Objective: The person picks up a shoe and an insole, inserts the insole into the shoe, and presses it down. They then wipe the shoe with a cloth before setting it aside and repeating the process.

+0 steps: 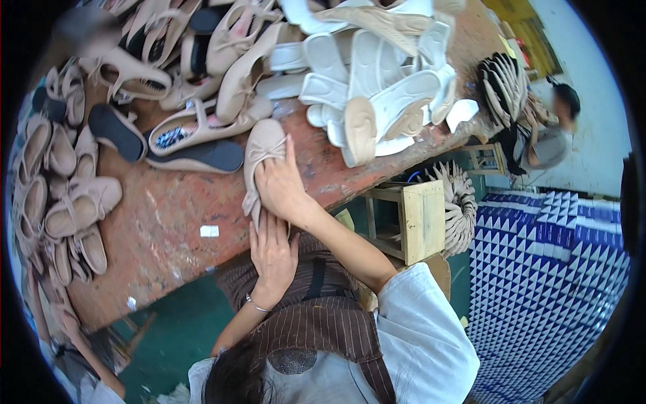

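A beige ballet flat with a small bow is held at the table's near edge, its toe pointing away from me. My right hand reaches into the shoe's opening, with a finger stretched along its right side. At the heel end, my left hand, with a bracelet at the wrist, has its fingers against the shoe; their tips are partly hidden. Just left of it lies a beige strapped shoe with a patterned lining, beside a dark shoe sole.
White and beige insoles are heaped to the right. More beige shoes crowd the left side of the worn reddish table. A wooden stool stands by the table, near stacked blue-and-white boxes. Other people sit at far right and lower left.
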Motion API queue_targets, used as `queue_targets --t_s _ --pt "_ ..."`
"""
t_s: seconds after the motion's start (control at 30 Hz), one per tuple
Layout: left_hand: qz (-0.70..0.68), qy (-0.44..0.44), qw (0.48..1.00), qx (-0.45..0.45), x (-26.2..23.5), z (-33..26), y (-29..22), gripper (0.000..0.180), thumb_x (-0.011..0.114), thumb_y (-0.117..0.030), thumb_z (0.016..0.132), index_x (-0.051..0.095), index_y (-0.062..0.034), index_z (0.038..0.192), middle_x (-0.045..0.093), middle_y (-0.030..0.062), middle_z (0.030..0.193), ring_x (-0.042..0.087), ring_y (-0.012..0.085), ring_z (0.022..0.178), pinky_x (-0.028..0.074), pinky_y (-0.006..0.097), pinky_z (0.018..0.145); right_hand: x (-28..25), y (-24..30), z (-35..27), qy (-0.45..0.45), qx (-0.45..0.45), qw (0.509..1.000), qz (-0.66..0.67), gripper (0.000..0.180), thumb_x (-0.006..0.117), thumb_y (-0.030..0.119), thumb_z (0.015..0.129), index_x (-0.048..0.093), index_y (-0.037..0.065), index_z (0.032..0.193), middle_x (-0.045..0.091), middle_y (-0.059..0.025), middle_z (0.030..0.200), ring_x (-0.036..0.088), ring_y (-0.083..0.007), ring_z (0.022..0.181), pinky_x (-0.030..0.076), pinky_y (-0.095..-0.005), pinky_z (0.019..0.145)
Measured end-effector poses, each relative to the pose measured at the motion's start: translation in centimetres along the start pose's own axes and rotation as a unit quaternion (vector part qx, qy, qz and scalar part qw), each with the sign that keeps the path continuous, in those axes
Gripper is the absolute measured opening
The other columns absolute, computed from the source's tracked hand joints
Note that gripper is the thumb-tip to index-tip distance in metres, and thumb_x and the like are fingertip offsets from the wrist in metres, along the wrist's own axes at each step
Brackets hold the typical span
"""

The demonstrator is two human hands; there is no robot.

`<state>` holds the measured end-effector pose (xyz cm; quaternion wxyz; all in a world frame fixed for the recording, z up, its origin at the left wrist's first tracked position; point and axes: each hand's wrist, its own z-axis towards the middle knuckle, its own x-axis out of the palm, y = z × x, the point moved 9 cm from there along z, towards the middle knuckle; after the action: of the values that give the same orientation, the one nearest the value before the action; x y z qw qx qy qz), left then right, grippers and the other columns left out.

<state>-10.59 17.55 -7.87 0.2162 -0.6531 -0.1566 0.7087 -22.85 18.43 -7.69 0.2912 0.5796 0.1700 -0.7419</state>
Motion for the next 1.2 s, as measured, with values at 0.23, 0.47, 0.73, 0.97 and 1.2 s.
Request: queue_targets --t_s 0.23,0.47,0.73,0.97,1.2 --pt "-0.316 -0.006 0.943 -0.106 -7.4 1.9 8.6 0.04 0.081 -0.011 0.07 0.064 0.0012 0.104 0.064 0.0173 0.119 0.06 0.0301 0.112 0.045 0.039 0.099 -12.0 -13.0 -6.9 -0.12 0.255 0.82 0.499 0.028 0.059 -0.003 0.085 0.075 0.003 0.106 0.076 -0.0089 0.088 0.069 -0.013 0.073 0.055 -0.0293 0.073" --pt "0.046 -0.376 0.905 -0.195 -39.4 -5.6 29.3 0.049 0.065 -0.025 0.097 0.056 0.0078 0.132 0.062 0.0175 0.129 0.058 0.0267 0.118 0.043 0.037 0.105 -13.5 -44.6 -23.7 -0.351 0.592 0.725 0.027 0.025 0.057 0.011 0.085 0.077 0.008 0.099 0.074 -0.0193 0.091 0.071 -0.0332 0.085 0.054 -0.0399 0.078" --pt "0.085 -0.331 0.936 -0.084 -29.6 2.7 24.0 0.035 0.06 -0.011 0.097 0.059 0.0007 0.13 0.059 0.0162 0.136 0.053 0.0311 0.128 0.04 0.041 0.109 -12.2 -50.9 -15.9 -0.157 0.619 0.77 0.016 0.053 0.065 0.046 0.087 0.067 0.005 0.12 0.069 -0.0238 0.112 0.066 -0.0416 0.104 0.05 -0.0489 0.091" --pt "0.047 -0.049 0.998 -0.02 -15.9 14.2 12.4 0.066 0.071 -0.007 0.084 0.046 -0.0079 0.145 0.033 0.0174 0.157 0.034 0.0368 0.143 0.029 0.044 0.117 -13.0 -46.5 -10.0 -0.264 0.396 0.876 -0.08 0.024 0.064 0.005 0.082 0.07 0.001 0.105 0.067 -0.0183 0.105 0.064 -0.0374 0.099 0.05 -0.0461 0.084" --pt "0.151 -0.033 0.988 0.001 -12.7 17.9 12.4 0.076 0.084 -0.03 0.07 0.054 -0.0081 0.137 0.052 0.0112 0.14 0.047 0.0322 0.129 0.034 0.045 0.107 -21.5 -32.7 -5.9 -0.444 0.277 0.845 0.112 0.015 0.061 -0.006 0.088 0.07 -0.001 0.099 0.07 -0.011 0.091 0.066 -0.0213 0.081 0.052 -0.0323 0.073"
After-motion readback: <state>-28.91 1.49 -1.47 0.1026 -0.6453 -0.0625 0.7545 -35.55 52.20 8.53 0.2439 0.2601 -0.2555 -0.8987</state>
